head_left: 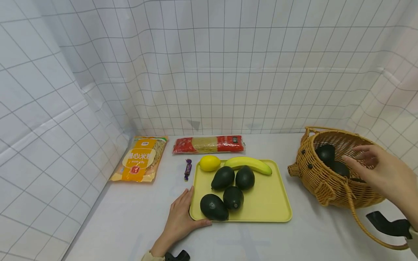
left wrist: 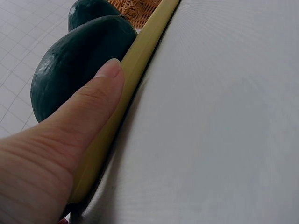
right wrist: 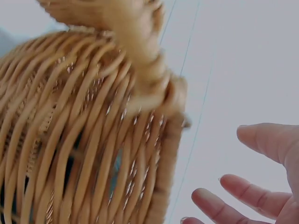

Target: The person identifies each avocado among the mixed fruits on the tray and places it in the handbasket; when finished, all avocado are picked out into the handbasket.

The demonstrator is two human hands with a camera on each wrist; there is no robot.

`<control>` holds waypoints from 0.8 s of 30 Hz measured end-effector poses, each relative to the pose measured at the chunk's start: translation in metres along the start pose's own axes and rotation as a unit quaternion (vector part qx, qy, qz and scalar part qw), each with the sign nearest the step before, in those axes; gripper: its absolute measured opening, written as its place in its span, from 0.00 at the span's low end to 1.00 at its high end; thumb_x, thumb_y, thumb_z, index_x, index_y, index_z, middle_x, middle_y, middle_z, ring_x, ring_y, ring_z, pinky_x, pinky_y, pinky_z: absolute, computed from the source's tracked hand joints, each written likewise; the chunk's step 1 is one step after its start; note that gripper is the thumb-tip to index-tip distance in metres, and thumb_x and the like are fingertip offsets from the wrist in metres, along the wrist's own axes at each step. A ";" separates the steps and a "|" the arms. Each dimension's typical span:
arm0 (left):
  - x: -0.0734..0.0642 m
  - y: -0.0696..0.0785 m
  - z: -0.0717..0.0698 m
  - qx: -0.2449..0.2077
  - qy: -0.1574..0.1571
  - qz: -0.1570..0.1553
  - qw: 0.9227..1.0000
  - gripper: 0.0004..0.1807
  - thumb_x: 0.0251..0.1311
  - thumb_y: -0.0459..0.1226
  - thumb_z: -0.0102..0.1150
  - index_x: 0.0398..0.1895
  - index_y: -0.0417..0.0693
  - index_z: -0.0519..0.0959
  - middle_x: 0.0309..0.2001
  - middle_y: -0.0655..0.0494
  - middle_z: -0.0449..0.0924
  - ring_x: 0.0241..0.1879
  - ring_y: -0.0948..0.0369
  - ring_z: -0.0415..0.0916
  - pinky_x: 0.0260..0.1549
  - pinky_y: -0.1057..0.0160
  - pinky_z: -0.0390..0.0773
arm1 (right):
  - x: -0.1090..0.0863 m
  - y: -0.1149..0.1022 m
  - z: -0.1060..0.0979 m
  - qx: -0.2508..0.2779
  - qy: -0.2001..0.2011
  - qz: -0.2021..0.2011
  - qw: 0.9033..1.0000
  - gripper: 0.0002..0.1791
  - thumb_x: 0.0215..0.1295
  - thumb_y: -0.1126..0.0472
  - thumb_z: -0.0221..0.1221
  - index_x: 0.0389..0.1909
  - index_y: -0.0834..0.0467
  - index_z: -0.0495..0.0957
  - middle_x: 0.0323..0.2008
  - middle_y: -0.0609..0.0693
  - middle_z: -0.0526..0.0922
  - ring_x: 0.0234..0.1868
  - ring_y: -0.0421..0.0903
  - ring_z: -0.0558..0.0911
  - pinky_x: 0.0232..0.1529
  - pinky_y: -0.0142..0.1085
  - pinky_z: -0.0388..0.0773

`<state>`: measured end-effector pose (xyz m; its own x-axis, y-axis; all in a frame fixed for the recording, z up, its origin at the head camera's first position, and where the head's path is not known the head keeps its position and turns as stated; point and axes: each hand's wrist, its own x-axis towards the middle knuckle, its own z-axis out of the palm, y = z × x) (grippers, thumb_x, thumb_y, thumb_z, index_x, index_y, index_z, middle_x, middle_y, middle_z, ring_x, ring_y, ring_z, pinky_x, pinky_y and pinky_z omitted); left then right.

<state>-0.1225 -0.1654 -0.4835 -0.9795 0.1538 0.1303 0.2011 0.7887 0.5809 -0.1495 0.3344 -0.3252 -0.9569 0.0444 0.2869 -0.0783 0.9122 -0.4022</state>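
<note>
Outstretched, my left hand (head_left: 181, 214) touches the yellow rectangular tray (head_left: 264, 208), four dark-green oval avocados (head_left: 223, 177) likely done there; my loose, empty right hand (head_left: 373, 165) hovers by the brown wicker basket (head_left: 311, 185); at least two inside seem left.

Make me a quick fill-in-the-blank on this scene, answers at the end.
1. The left hand touches a tray coloured ____.
2. On the tray lie ____ dark green fruits.
3. The right hand, near the opening of the wicker basket, holds ____.
4. The long, curved yellow fruit near the lemon is a ____.

Missing words: yellow; four; nothing; banana.
</note>
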 end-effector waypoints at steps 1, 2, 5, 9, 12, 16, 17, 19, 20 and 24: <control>0.000 0.000 0.000 0.000 0.000 0.000 1.000 0.69 0.30 0.73 0.64 0.74 0.44 0.53 0.69 0.48 0.59 0.70 0.50 0.48 0.62 0.43 0.50 | -0.002 -0.003 0.000 0.001 0.009 -0.007 1.000 0.32 0.62 0.43 0.60 0.52 0.67 0.72 0.37 0.70 0.80 0.36 0.65 0.78 0.23 0.49 0.70; 0.000 0.000 0.000 0.000 -0.001 0.000 1.000 0.69 0.30 0.73 0.64 0.74 0.44 0.53 0.69 0.48 0.59 0.70 0.50 0.48 0.62 0.43 0.50 | -0.004 -0.006 0.001 0.001 0.018 -0.014 1.000 0.31 0.61 0.43 0.60 0.51 0.66 0.74 0.36 0.69 0.80 0.34 0.64 0.78 0.22 0.46 0.70; 0.000 0.000 0.000 0.000 -0.001 -0.001 1.000 0.69 0.30 0.73 0.64 0.74 0.44 0.53 0.69 0.47 0.59 0.70 0.49 0.48 0.62 0.43 0.50 | -0.012 -0.020 0.006 0.002 0.045 -0.044 0.998 0.25 0.60 0.45 0.63 0.45 0.63 0.78 0.32 0.64 0.82 0.31 0.61 0.79 0.18 0.38 0.67; 0.001 0.001 -0.001 -0.002 -0.003 -0.005 1.000 0.69 0.29 0.72 0.65 0.74 0.44 0.52 0.70 0.48 0.58 0.70 0.50 0.48 0.62 0.43 0.50 | -0.023 -0.042 0.020 0.019 0.062 -0.081 0.995 0.19 0.57 0.49 0.66 0.41 0.59 0.80 0.31 0.56 0.83 0.29 0.56 0.79 0.18 0.35 0.67; 0.002 0.001 -0.001 -0.005 -0.006 -0.010 1.000 0.70 0.28 0.72 0.65 0.74 0.45 0.52 0.70 0.49 0.58 0.70 0.51 0.47 0.63 0.44 0.49 | -0.029 -0.058 0.035 0.035 0.063 -0.112 0.991 0.16 0.55 0.50 0.68 0.40 0.55 0.81 0.33 0.51 0.84 0.30 0.51 0.79 0.21 0.36 0.69; 0.002 0.001 -0.002 -0.004 -0.008 -0.011 1.000 0.70 0.28 0.72 0.66 0.74 0.45 0.52 0.70 0.49 0.58 0.70 0.51 0.47 0.63 0.44 0.49 | -0.032 -0.075 0.059 0.052 0.039 -0.136 0.989 0.13 0.57 0.49 0.66 0.38 0.51 0.81 0.32 0.45 0.82 0.28 0.43 0.76 0.22 0.34 0.69; 0.002 0.001 -0.002 -0.004 -0.009 -0.012 1.000 0.70 0.28 0.72 0.66 0.74 0.45 0.52 0.70 0.49 0.58 0.70 0.51 0.47 0.63 0.45 0.49 | -0.032 -0.079 0.065 0.057 0.030 -0.139 0.988 0.13 0.58 0.49 0.66 0.38 0.51 0.81 0.31 0.44 0.82 0.27 0.42 0.75 0.21 0.33 0.69; 0.002 0.000 -0.002 -0.004 -0.010 -0.013 1.000 0.70 0.28 0.72 0.66 0.74 0.45 0.52 0.70 0.49 0.58 0.70 0.51 0.47 0.63 0.45 0.49 | -0.031 -0.086 0.077 0.068 0.013 -0.137 0.988 0.14 0.60 0.47 0.64 0.39 0.52 0.81 0.32 0.43 0.81 0.28 0.41 0.75 0.24 0.34 0.71; 0.002 0.000 -0.001 -0.004 -0.010 -0.013 1.000 0.70 0.28 0.72 0.66 0.74 0.45 0.52 0.70 0.49 0.58 0.70 0.51 0.47 0.63 0.44 0.49 | -0.029 -0.090 0.082 0.074 0.002 -0.134 0.988 0.15 0.61 0.46 0.63 0.41 0.53 0.81 0.32 0.44 0.82 0.30 0.42 0.77 0.26 0.36 0.73; 0.001 0.000 -0.001 -0.006 -0.012 -0.015 1.000 0.70 0.28 0.72 0.66 0.74 0.46 0.51 0.70 0.50 0.58 0.70 0.51 0.47 0.63 0.44 0.48 | -0.024 -0.102 0.102 0.107 -0.036 -0.117 0.987 0.21 0.62 0.43 0.60 0.46 0.56 0.80 0.36 0.47 0.82 0.37 0.47 0.79 0.33 0.43 0.76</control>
<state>-0.1234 -0.1657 -0.4822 -0.9850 0.1450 0.0939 0.1723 0.7864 0.5932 -0.1470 0.1988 -0.3796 -0.9226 -0.1929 0.3340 -0.3489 0.7868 -0.5092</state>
